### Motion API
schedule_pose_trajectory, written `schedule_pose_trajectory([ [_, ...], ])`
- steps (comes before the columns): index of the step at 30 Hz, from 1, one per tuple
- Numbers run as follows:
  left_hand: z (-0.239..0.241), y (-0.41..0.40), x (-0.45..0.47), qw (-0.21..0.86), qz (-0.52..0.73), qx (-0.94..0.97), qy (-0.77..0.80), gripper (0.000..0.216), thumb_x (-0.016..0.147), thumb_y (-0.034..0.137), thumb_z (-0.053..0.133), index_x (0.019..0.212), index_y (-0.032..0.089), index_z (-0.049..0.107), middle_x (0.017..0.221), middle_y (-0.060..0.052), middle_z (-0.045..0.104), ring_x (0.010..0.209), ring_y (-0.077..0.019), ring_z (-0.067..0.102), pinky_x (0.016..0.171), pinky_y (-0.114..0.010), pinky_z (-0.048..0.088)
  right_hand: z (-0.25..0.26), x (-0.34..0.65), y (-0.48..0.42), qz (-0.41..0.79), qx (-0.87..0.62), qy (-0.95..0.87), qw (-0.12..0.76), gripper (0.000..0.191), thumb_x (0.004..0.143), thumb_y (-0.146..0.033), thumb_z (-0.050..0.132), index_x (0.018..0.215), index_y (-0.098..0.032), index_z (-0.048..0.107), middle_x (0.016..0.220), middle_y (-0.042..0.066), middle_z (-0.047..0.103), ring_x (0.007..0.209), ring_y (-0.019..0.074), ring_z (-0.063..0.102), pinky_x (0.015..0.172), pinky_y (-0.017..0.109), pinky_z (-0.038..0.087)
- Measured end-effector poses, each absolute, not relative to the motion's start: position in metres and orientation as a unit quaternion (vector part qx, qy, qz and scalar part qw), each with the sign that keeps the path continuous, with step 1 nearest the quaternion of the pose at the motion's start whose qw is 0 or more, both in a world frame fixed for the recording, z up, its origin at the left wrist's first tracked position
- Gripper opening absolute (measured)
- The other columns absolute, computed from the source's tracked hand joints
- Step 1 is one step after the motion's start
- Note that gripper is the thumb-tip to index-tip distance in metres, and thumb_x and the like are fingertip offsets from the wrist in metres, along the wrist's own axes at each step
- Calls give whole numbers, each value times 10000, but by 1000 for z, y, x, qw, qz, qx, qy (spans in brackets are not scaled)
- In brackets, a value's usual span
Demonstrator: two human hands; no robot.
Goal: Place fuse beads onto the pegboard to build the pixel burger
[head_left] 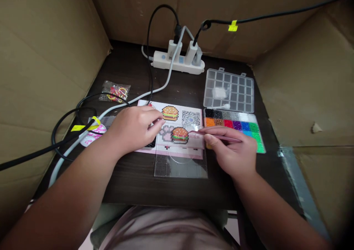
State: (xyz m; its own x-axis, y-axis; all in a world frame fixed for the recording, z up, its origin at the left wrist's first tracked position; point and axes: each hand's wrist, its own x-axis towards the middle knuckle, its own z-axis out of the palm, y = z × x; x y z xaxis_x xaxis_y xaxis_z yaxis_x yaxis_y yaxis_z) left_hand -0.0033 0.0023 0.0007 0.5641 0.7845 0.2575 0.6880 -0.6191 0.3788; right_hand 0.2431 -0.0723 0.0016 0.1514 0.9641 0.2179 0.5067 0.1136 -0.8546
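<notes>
The small burger made of brown, orange, red and green beads (180, 135) sits on the far part of a see-through square plastic pegboard (180, 167). The pegboard lies over the near edge of the white paper pattern sheet with a pink border (184, 109). The right hand (236, 154), just right of the sheet, pinches thin pink tweezers (218, 136) between thumb and fingers, and the tips are right beside the bead burger. The left hand (132, 129) rests on the sheet's left side with its fingers curled close together; I cannot tell if they pinch anything. An open plastic bead box with many colours (235, 125) touches the sheet's right edge. Black and white cables (83, 113) lie left of the sheet. A strip of dark wooden table (129, 187) runs in front of the sheet to the table's front edge. Brown cardboard walls (41, 58) stand close on three sides. The sheet shows a printed burger picture (170, 113) and a black square scan code (190, 118); any small print is too blurry to read.
</notes>
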Motion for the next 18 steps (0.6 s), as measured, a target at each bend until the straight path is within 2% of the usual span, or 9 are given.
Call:
schedule_pose_trajectory([
  [3, 0, 2, -4, 120, 213, 876, 415, 256, 905, 281, 485, 880, 183, 720, 891, -54, 722, 815, -184, 668, 747, -319, 517, 10, 257, -78, 201, -630, -576, 481, 40, 798, -239, 724, 819, -255, 754, 850, 31, 771, 794, 219, 735, 736, 351, 626],
  [7, -1, 3, -4, 117, 231, 871, 418, 251, 907, 275, 489, 876, 180, 719, 900, -52, 727, 850, -197, 676, 785, -336, 518, 14, 279, -91, 147, -656, -566, 476, 54, 790, -237, 742, 834, -260, 762, 846, 25, 770, 766, 211, 734, 704, 333, 629],
  [11, -1, 3, -4, 109, 234, 871, 419, 266, 908, 285, 492, 866, 171, 728, 894, -59, 730, 849, -211, 682, 774, -344, 521, 1, 294, -101, 176, -674, -551, 460, 36, 780, -253, 748, 813, -242, 758, 798, 21, 770, 706, 202, 738, 675, 320, 632],
  [18, -2, 3, -5, 101, 234, 867, 427, 241, 904, 298, 512, 882, 192, 727, 912, -42, 735, 843, -192, 687, 776, -312, 517, -17, 304, -105, 239, -641, -571, 454, 48, 800, -255, 723, 802, -221, 757, 830, 46, 775, 784, 217, 745, 748, 342, 627],
])
